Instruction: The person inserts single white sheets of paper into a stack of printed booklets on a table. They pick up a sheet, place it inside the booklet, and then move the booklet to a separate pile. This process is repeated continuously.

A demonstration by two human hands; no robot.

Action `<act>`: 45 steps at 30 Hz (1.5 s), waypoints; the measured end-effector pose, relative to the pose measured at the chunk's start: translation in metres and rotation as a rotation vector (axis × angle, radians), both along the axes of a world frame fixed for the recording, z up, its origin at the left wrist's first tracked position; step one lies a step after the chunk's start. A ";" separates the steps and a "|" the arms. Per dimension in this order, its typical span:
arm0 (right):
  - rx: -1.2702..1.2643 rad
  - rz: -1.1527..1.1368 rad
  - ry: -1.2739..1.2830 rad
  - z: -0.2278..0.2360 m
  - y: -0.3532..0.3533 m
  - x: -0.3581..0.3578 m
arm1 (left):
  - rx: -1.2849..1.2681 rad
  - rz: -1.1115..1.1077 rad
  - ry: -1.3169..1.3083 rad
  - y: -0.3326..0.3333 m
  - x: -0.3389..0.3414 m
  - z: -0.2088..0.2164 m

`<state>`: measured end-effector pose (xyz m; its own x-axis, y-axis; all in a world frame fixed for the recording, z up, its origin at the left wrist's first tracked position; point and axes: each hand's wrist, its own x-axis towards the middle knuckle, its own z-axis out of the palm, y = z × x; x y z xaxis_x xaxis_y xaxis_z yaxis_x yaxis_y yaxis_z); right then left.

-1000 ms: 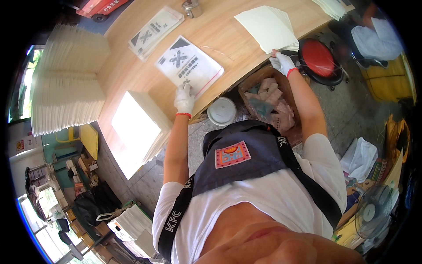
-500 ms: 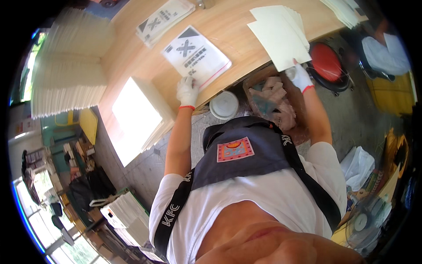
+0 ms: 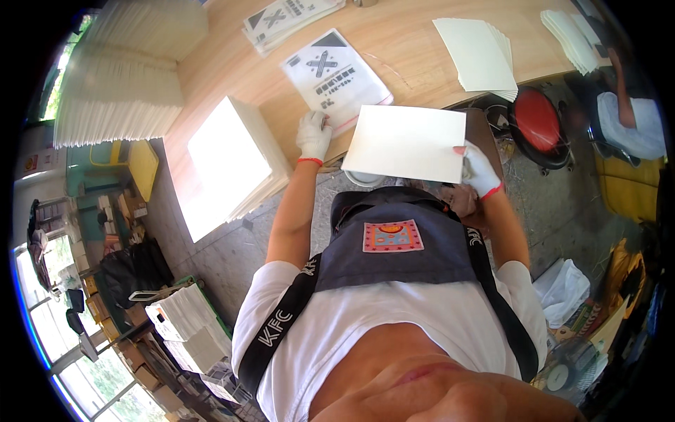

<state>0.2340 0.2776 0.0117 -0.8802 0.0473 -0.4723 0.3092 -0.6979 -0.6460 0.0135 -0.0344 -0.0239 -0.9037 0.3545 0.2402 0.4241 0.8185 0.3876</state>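
White sheet (image 3: 406, 143) moved leftward, pinched by right hand (image 3: 479, 171); left hand (image 3: 313, 138) curled, grip unclear.

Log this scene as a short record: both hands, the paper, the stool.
Left hand: gloved, at the near corner of the printed bags
Right hand: gloved, gripping the white sheet by its right edge
Fanned sheets: on the table, right of the printed bags
Sheet stack: on the table, left of the left hand
Stool: red seat, black rim
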 end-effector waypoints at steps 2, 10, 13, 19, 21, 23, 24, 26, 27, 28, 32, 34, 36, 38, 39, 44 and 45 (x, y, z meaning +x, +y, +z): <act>-0.092 -0.034 0.024 -0.050 -0.001 0.007 | 0.054 0.021 -0.031 0.003 0.002 0.005; -0.272 -0.169 -0.133 -0.021 -0.070 0.001 | 0.471 -0.212 -0.019 0.003 -0.001 0.009; -0.438 -0.138 -0.027 -0.037 -0.085 -0.001 | 0.380 -0.165 -0.032 0.007 0.009 0.004; -0.279 -0.010 0.052 -0.006 -0.103 -0.002 | 1.961 0.283 -0.582 0.055 0.043 -0.021; -0.214 0.020 0.036 0.001 -0.101 0.000 | 2.072 0.309 -0.956 0.065 0.048 -0.027; -0.161 0.033 0.025 0.008 -0.100 -0.002 | 1.817 0.278 -1.073 0.066 0.054 -0.032; -0.126 0.045 -0.016 0.012 -0.099 -0.003 | 1.688 0.262 -1.123 0.066 0.058 -0.035; -0.056 0.064 -0.093 0.018 -0.098 -0.008 | 1.949 0.132 -1.385 0.060 0.077 -0.044; -0.041 0.031 -0.128 0.016 -0.102 -0.009 | 2.068 0.055 -1.521 0.057 0.089 -0.051; -0.024 0.002 -0.161 0.010 -0.110 -0.012 | 1.917 0.010 -1.396 0.052 0.101 -0.070; -0.098 -0.026 -0.207 -0.040 -0.132 -0.049 | 1.458 0.236 -1.284 0.053 0.127 -0.073; -0.202 -0.246 -0.246 -0.068 -0.150 -0.088 | 1.349 0.367 -1.373 0.045 0.127 -0.081; -0.366 -0.271 -0.191 -0.066 -0.153 -0.109 | 1.407 0.437 -1.332 0.039 0.124 -0.096; -0.398 -0.150 -0.235 -0.044 -0.153 -0.096 | 1.394 0.403 -1.357 0.033 0.120 -0.095; -0.253 0.001 -0.185 -0.047 -0.144 -0.090 | 1.349 0.391 -1.427 0.029 0.119 -0.074; 0.970 0.623 0.156 -0.018 -0.146 -0.090 | 1.349 0.466 -1.138 -0.012 0.119 -0.053; 1.134 0.630 0.284 -0.026 -0.151 -0.095 | 1.283 0.478 -1.123 -0.018 0.114 -0.048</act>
